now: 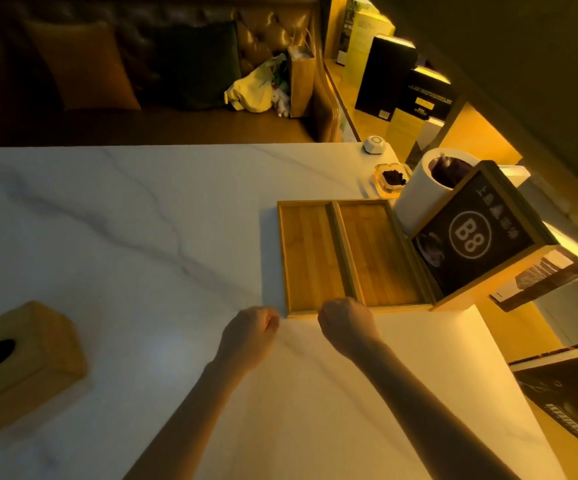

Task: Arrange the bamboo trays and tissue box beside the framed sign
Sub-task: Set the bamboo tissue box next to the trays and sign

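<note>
Two bamboo trays lie side by side on the white marble table [142, 237]: the left tray [311, 254] and the right tray [381, 251], which touches the base of the framed sign [471, 237] marked B8. My right hand [346, 323] is curled at the trays' near edge, touching it where they meet; a grip cannot be made out. My left hand [252, 330] is a closed fist just left of the left tray's near corner, holding nothing. The wooden tissue box [17, 362] sits far off at the left front of the table.
Behind the trays stand a white cylindrical bin [419, 199], a glass ashtray [389, 180] and a small white call button [374, 144]. A sofa with cushions and bags lies beyond the table's far edge. Shelves with boxes run along the right.
</note>
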### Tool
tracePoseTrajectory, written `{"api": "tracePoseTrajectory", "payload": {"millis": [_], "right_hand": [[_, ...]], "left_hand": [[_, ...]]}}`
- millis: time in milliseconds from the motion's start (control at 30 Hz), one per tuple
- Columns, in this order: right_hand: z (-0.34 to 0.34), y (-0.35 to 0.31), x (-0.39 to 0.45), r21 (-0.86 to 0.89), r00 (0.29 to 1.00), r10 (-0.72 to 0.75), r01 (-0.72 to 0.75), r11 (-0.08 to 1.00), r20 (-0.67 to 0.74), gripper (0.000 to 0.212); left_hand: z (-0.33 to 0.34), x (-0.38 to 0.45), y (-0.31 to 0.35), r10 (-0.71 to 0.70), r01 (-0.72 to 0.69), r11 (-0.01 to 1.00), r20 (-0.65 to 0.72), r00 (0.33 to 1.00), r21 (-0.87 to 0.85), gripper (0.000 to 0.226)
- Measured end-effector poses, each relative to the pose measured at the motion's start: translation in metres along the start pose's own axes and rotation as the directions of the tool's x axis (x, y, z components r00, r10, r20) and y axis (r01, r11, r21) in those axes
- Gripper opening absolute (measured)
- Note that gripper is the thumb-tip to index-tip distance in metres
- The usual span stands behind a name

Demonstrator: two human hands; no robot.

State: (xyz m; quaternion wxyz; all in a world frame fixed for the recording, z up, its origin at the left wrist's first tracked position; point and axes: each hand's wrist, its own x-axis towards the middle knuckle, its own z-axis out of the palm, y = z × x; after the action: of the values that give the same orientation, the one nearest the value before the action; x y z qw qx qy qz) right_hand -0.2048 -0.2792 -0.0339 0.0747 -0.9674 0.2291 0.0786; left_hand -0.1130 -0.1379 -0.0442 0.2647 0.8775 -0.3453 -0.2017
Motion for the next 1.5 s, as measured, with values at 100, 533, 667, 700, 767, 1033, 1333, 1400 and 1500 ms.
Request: {"api": "tracePoseTrajectory", "payload": {"millis": [100, 533, 667, 700, 767, 1033, 1333, 1400, 1500], "right_hand": [[-0.015, -0.037, 0.015, -0.035, 0.996, -0.087, 0.087, 0.996, 0.008, 0.023], [-0.048, -0.224, 0.041, 0.224, 0.852, -0.476, 0.519, 0.825, -0.218, 0.032], [-0.019, -0.268, 0.040, 0.389, 0.862, -0.458, 0.507, 0.769, -0.218, 0.028], [-0.010, -0.276, 0.038, 0.435, 0.874, -0.451, 0.482, 0.761, -0.180, 0.031], [0.010, -0.291, 0.034, 0.530, 0.891, -0.451, 0.412, 0.741, -0.063, 0.039], [0.030, -0.319, 0.022, 0.741, 0.788, -0.498, 0.081, 0.667, 0.362, 0.051], [0.029, -0.325, 0.027, 0.750, 0.821, -0.477, 0.093, 0.655, 0.315, 0.027], [0.027, -0.320, 0.029, 0.754, 0.831, -0.457, 0.072, 0.653, 0.316, 0.030], [0.022, -0.309, 0.030, 0.769, 0.849, -0.433, 0.051, 0.637, 0.302, 0.035]], "left_hand": [[-0.036, -0.011, -0.012, -0.023, 0.024, 1.000, -0.101, 0.995, 0.006, 0.028], [-0.165, -0.102, -0.127, -0.226, 0.259, 0.965, -0.630, 0.743, -0.040, 0.027], [-0.167, -0.127, -0.172, -0.352, 0.382, 0.916, -0.707, 0.613, -0.126, 0.022], [-0.166, -0.132, -0.183, -0.390, 0.415, 0.898, -0.703, 0.595, -0.146, 0.023], [-0.161, -0.141, -0.202, -0.493, 0.485, 0.847, -0.657, 0.570, -0.215, 0.035], [-0.150, -0.153, -0.223, -0.787, 0.471, 0.602, -0.376, 0.490, -0.645, 0.028], [-0.149, -0.158, -0.224, -0.820, 0.354, 0.496, -0.294, 0.491, -0.793, 0.018], [-0.146, -0.157, -0.221, -0.805, 0.343, 0.513, -0.302, 0.511, -0.787, 0.019], [-0.143, -0.155, -0.213, -0.780, 0.337, 0.550, -0.324, 0.536, -0.764, 0.023]]}}
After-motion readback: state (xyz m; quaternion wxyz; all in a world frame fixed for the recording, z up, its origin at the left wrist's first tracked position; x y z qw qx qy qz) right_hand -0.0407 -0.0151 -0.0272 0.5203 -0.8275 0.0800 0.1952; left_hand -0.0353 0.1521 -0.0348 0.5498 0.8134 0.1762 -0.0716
